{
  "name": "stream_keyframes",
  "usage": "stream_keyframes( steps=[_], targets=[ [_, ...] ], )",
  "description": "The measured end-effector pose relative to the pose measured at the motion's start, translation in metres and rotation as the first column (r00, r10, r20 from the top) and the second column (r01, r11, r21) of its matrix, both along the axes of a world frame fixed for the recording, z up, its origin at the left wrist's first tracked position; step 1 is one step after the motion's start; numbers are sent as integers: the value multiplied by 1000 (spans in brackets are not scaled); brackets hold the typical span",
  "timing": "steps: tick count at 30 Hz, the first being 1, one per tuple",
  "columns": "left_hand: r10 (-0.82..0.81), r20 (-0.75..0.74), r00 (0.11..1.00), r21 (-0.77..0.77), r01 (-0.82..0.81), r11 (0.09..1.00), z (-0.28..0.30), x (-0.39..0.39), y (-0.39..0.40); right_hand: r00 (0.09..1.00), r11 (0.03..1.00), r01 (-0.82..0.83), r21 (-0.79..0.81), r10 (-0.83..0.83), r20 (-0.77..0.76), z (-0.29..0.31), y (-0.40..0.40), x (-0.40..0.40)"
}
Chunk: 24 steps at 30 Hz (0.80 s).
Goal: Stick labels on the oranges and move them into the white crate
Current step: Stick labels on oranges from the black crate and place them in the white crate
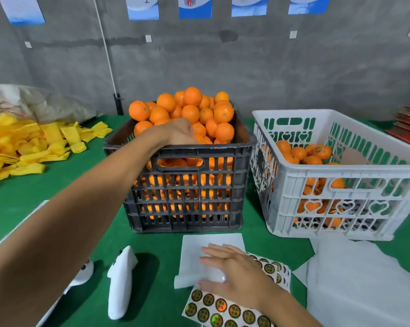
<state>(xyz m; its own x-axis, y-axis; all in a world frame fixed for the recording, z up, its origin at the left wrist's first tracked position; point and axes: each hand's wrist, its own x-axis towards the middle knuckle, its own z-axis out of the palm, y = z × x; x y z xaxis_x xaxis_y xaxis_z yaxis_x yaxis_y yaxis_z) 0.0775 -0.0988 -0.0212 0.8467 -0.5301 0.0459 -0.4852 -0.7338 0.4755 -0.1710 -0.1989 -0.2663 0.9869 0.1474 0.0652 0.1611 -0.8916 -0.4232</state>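
Left hand [179, 132]: it reaches into the black crate [187, 185] and rests on the pile of oranges [187, 112]. The fingers curl down among the fruit, but I cannot tell if they already hold one.
Right hand [232, 270]: it lies flat on the label sheet [223, 308], near the front edge of the table [57, 185]. The fingers are straight and a little spread, and they hold nothing.
Black crate: it is heaped above the rim with oranges. I see no labels on these.
White crate [336, 175]: it stands just beside the black crate, on the right. It has a low layer of oranges at the bottom, and one at the top shows a dark round label [319, 150].
Progress: I judge the task is at an early part. Only a small share of the fruit is moved, and most of it waits in the black crate.
Step now: it seems to be picking the next orange and getting the next label.
Labels: they are round, dark, with a gold shiny pattern, in rows on the sheet. The print is too small to read.
Other writing: posters [194, 7] hang on the wall, cut by the frame, and I cannot read them.
Other things: yellow foam sleeves [34, 142] lie at the left.
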Motion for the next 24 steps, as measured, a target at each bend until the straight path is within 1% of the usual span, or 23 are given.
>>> stream_keyframes(
  steps=[1,2,4,5,7,8,9,11,13,15,17,19,20,22,24],
  targets=[
    [-36,100,994,-38,40,998,2,1,-3,1000,1000,6,20,-6,26,2,0,-1],
    [-42,236,971,-138,76,987,3,1,-4,998,1000,8,26,-10,56,6,-1,-2],
    [58,501,863,-361,148,921,7,-17,1,989,999,40,17,-42,144,17,-5,-5],
    [99,580,809,-450,217,866,5,-28,8,978,997,76,16,-78,193,24,-8,-7],
    [131,714,688,-491,357,795,-6,-55,18,949,986,164,8,-160,273,42,-17,-15],
    [136,752,645,-487,405,774,-15,-70,21,932,981,196,0,-186,312,51,-23,-21],
    [128,772,622,-479,438,760,-26,-85,23,914,975,220,-15,-200,354,59,-28,-29],
    [85,792,605,-459,498,736,-53,-115,24,861,960,275,-55,-220,459,69,-36,-49],
    [0,780,626,-433,539,722,-87,-142,19,803,932,348,-98,-242,544,72,-45,-73],
    [-148,719,679,-369,554,747,-123,-165,9,773,883,442,-157,-286,566,67,-52,-97],
    [-304,653,694,-267,586,765,-156,-184,-3,778,827,531,-186,-389,494,57,-57,-120],
    [-420,585,694,-217,633,743,-186,-195,-15,779,767,610,-198,-534,328,47,-62,-141],
    [-447,545,709,-217,635,742,-197,-199,-19,780,753,624,-209,-586,219,41,-66,-150],
    [-457,467,757,-229,603,764,-214,-201,-23,787,772,605,-196,-617,-2,30,-74,-163],
    [-436,410,801,-248,558,792,-222,-197,-22,789,797,576,-182,-600,-132,33,-78,-165]
  ],
)
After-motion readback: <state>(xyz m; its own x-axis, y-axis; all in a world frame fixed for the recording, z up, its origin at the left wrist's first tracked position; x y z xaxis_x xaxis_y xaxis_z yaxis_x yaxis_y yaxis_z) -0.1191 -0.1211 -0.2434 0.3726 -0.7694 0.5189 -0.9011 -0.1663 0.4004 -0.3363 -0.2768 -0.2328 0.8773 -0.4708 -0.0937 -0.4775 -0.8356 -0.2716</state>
